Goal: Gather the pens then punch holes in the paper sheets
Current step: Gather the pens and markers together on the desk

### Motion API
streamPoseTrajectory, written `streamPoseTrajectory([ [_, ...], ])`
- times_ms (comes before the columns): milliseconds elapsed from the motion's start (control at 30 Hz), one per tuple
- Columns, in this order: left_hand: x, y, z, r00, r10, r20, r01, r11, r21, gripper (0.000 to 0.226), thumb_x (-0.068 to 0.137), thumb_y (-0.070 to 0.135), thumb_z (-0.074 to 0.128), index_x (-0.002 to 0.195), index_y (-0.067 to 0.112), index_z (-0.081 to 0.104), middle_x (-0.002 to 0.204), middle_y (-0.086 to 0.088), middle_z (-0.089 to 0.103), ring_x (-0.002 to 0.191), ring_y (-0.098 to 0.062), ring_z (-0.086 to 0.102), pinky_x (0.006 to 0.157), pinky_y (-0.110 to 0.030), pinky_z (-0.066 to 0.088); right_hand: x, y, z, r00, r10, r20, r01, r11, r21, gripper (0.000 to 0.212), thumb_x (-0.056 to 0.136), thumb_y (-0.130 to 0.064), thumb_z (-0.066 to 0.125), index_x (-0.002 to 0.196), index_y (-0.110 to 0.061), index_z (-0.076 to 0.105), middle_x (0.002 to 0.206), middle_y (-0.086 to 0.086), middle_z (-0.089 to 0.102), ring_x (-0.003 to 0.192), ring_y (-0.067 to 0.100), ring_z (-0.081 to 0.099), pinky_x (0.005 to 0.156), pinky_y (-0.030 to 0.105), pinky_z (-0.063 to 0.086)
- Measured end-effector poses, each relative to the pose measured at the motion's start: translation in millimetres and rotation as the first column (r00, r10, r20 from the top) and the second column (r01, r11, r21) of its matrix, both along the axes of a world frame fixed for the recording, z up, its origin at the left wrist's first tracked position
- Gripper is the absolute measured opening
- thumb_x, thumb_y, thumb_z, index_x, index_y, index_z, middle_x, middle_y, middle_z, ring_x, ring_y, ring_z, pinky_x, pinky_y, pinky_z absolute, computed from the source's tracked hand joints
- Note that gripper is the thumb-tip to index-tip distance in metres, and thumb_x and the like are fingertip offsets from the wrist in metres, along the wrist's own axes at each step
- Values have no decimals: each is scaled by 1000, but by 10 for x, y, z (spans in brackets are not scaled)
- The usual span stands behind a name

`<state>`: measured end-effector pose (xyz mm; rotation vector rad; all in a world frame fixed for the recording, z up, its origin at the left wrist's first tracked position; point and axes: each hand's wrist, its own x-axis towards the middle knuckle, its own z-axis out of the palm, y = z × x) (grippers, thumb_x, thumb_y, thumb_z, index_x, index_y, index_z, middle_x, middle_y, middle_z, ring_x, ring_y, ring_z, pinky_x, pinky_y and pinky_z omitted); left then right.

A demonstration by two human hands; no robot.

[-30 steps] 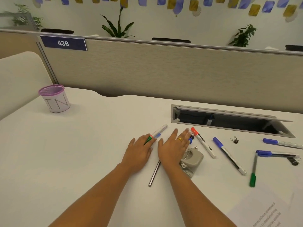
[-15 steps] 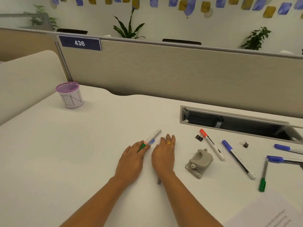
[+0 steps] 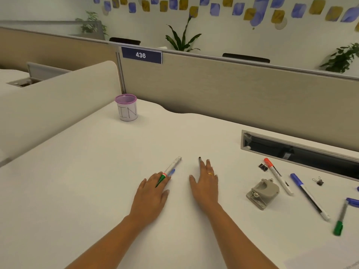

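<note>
While right hand (image 3: 205, 185) covers pen (image 3: 199, 158), hole punch (image 3: 262, 193) nearby.

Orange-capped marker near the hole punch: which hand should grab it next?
Right, probably. The right hand lies flat on the marker's side, nearer the orange-capped marker; the left hand rests on other pens and would have to cross over.
</note>
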<state>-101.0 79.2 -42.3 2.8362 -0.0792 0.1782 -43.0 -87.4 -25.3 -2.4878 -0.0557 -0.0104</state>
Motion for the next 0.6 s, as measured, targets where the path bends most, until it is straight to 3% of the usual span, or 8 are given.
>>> streamPoseTrajectory([
  [100, -52, 232, -19, 999, 27, -46, -24, 997, 77, 54, 96, 47, 25, 148, 33, 15, 156, 10, 12, 144, -6, 9, 117, -36, 8, -25, 219, -15, 999, 32, 8, -31, 998, -45, 62, 95, -29, 42, 149, -19, 12, 159, 4, 3, 146, 20, 7, 120, 36, 6],
  [300, -161, 825, -37, 997, 49, -68, -42, 994, 97, 59, 95, 53, 24, 148, 32, 10, 157, 9, 8, 144, -7, 6, 117, -36, 5, -122, 965, -50, 998, 65, 4, -64, 995, -80, 55, 96, -29, 40, 146, -16, 23, 159, 4, 0, 146, 19, 6, 120, 37, 5],
  [467, -214, 1469, -16, 995, 35, -92, -27, 996, 80, 60, 94, 54, 24, 148, 33, 7, 158, 9, 6, 145, -8, 5, 118, -36, 4, -196, 1781, -42, 998, 68, 12, -67, 997, -50, 56, 96, -26, 38, 148, -19, 19, 159, 3, -1, 147, 18, 4, 119, 37, 3],
  [600, -231, 2053, 34, 995, 23, -97, -14, 995, 101, 61, 94, 55, 23, 148, 33, 6, 157, 10, 8, 145, -7, 7, 118, -34, 7, -277, 2407, -13, 998, 49, 24, -51, 996, 75, 63, 95, -23, 40, 150, -23, 9, 159, 5, -2, 146, 16, 8, 119, 33, 4],
])
